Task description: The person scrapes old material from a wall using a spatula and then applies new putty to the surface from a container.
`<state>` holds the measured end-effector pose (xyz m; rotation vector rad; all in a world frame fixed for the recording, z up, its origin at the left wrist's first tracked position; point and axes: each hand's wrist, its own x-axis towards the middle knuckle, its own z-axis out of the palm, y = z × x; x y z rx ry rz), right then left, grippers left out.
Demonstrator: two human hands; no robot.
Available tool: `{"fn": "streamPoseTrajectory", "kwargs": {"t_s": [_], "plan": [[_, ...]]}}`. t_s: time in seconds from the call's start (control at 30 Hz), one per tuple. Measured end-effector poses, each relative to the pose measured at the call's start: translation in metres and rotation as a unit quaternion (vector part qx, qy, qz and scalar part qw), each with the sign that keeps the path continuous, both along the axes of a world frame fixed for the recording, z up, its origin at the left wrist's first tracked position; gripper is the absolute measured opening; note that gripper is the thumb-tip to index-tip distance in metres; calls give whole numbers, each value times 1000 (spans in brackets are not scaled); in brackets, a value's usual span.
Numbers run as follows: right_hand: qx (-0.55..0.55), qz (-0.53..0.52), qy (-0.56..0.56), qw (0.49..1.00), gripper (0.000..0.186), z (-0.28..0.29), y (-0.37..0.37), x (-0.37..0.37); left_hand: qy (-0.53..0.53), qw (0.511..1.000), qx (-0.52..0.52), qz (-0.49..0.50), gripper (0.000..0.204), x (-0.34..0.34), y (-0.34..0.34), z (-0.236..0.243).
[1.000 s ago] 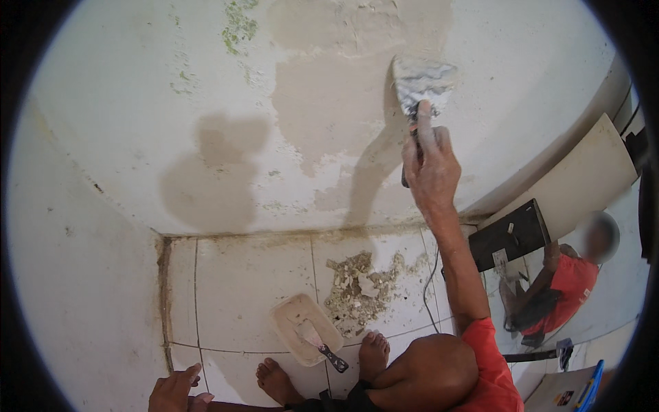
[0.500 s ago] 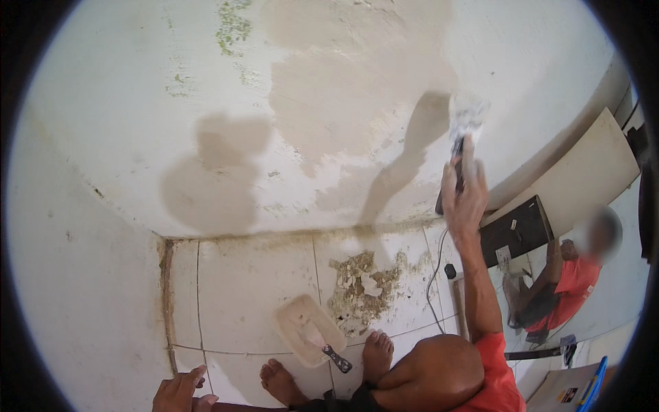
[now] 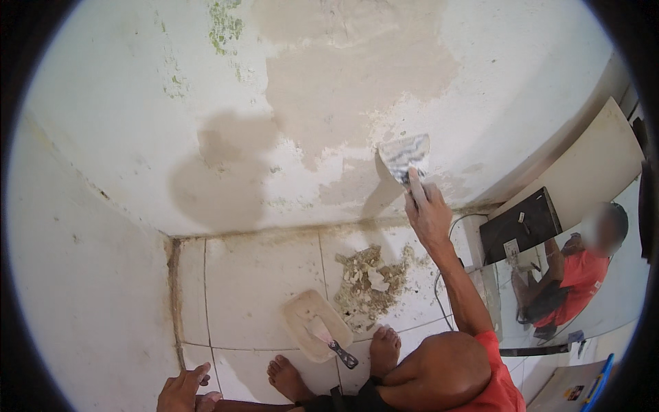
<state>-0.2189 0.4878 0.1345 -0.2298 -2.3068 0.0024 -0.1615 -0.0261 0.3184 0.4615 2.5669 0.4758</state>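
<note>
My right hand (image 3: pixel 429 213) grips a wide putty knife (image 3: pixel 403 152), its blade smeared with pale filler, against the white wall (image 3: pixel 522 117) just below a beige filled patch (image 3: pixel 343 82). My left hand (image 3: pixel 180 390) is at the lower left, fingers apart and loosely bent, with nothing visible in it. Between it and my right arm, by my bare feet, a shallow plastic tub (image 3: pixel 302 309) of pale paste stands on the tiles, with a second spatula (image 3: pixel 343 353) lying in it.
A pile of chipped debris (image 3: pixel 364 281) lies beside the tub. At the right are a leaning board (image 3: pixel 583 158), a black panel (image 3: pixel 515 220), a loose cable (image 3: pixel 437 295) and a mirror (image 3: pixel 625 288) reflecting a person in red. Another wall (image 3: pixel 82 288) closes in the left.
My right hand and the putty knife first moved right along the wall, then came back left and lower. My left hand has barely moved.
</note>
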Motion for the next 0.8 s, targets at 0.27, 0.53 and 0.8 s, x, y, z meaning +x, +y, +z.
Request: {"fn": "streamPoseTrajectory", "kwargs": {"t_s": [0.27, 0.53, 0.8], "plan": [[-122, -9, 110, 986, 61, 84, 9, 11, -40, 999, -9, 35, 46, -2, -2, -4], [-83, -4, 73, 994, 67, 54, -18, -21, -38, 999, -25, 28, 46, -5, 7, -7], [-119, 55, 26, 991, 65, -4, 19, 49, -70, 994, 33, 83, 45, -1, 0, -3]]}}
